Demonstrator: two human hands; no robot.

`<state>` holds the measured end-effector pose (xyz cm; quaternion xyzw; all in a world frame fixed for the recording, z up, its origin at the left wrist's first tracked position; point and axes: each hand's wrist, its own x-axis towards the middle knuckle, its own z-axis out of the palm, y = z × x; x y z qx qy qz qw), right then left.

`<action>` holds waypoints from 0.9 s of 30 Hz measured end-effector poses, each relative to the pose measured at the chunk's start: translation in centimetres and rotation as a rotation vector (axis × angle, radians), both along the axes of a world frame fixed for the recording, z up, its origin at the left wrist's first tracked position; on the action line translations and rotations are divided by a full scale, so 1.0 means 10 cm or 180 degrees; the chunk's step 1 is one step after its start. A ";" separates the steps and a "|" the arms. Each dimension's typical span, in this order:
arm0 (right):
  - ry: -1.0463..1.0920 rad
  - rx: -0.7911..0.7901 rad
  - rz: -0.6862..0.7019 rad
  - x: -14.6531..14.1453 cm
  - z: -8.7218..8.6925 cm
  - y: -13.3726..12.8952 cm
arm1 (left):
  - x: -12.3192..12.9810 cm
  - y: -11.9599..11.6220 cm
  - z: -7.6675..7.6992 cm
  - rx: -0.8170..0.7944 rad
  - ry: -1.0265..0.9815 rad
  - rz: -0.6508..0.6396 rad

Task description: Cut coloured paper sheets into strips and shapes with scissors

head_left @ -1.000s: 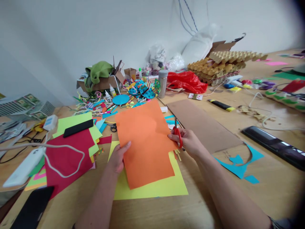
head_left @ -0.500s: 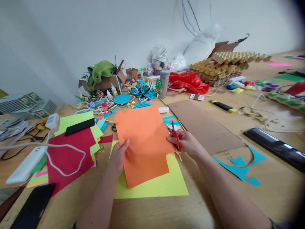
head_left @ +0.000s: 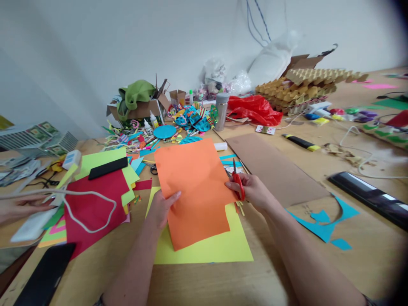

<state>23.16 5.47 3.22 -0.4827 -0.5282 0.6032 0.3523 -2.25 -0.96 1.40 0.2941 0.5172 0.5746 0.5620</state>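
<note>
An orange paper sheet (head_left: 194, 182) with a notch at its lower right is held up over a yellow sheet (head_left: 204, 250) lying on the table. My left hand (head_left: 164, 207) pinches the orange sheet's left edge, thumb on top. At the right edge my right hand (head_left: 250, 191) holds red-handled scissors (head_left: 238, 185), blades pointing up and away, while its fingers also touch the orange sheet. Right of that lies a brown cardboard piece (head_left: 277, 170).
Another person's hand (head_left: 25, 207) is at the left edge near a red sheet (head_left: 95, 204) and a white cable. Blue scraps (head_left: 321, 225), a cutter (head_left: 301, 142) and a black case (head_left: 369, 195) lie right. A bottle (head_left: 221, 112) stands behind.
Another person's hand has come in at the left with a yellow strip beside it. My left thumb has shifted slightly right on the orange sheet. The whole view has moved slightly.
</note>
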 end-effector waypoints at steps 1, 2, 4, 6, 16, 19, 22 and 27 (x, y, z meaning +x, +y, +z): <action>0.0035 -0.0006 -0.0002 0.00 -0.01 0.00 | 0.00 0.00 0.00 -0.0033 -0.0003 0.0021; 0.0065 0.0003 0.0000 0.00 -0.01 0.00 | 0.01 0.00 0.01 -0.0058 -0.0015 0.0048; 0.0086 0.0040 0.0003 0.00 -0.01 0.00 | 0.03 0.00 0.03 -0.0081 -0.0053 0.0086; 0.0031 0.0039 0.0007 0.00 0.00 0.00 | 0.05 0.00 0.06 -0.0069 -0.0073 0.0120; -0.0796 0.0149 0.0361 0.16 0.06 0.01 | 0.05 0.01 0.06 -0.0145 -0.0197 -0.0023; -0.1027 0.0127 0.0693 0.24 0.07 0.03 | -0.01 0.03 0.04 -0.0037 -0.0167 0.0046; -0.1214 0.0171 0.0883 0.29 0.10 0.04 | -0.05 0.05 0.03 0.0005 0.0004 0.0438; -0.1678 0.0307 0.1048 0.31 0.10 0.04 | -0.09 0.08 -0.01 0.0058 0.0409 0.0754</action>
